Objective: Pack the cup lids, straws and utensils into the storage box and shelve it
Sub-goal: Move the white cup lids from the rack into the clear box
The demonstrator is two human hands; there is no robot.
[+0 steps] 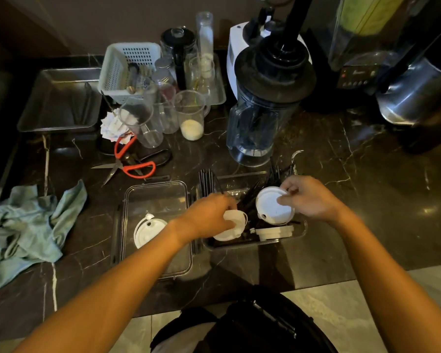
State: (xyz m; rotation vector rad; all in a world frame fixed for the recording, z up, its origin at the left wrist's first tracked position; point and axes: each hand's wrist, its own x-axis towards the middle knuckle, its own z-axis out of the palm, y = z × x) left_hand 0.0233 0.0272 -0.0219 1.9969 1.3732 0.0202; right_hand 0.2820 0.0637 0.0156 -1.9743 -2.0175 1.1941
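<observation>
A clear storage box (pixel 299 231) sits on the dark marble counter near its front edge, holding black straws (pixel 251 197) and black utensils. My left hand (pixel 209 216) grips a white cup lid (pixel 236 225) over the box's left part. My right hand (pixel 308 197) holds another white cup lid (pixel 271 207) tilted above the box's middle. A short stack of white lids (pixel 274 231) lies on edge by the box's front wall. To the left lies the box's clear cover (pixel 158 200), upturned, with one white lid (pixel 148 231) on it.
Red-handled scissors (pixel 130 164) and a green cloth (pixel 26 230) lie to the left. A blender jug (pixel 260 110) stands right behind the box. Measuring cups (pixel 189 114), a white basket (pixel 127 70) and a metal tray (pixel 59 100) crowd the back left. Machines fill the back right.
</observation>
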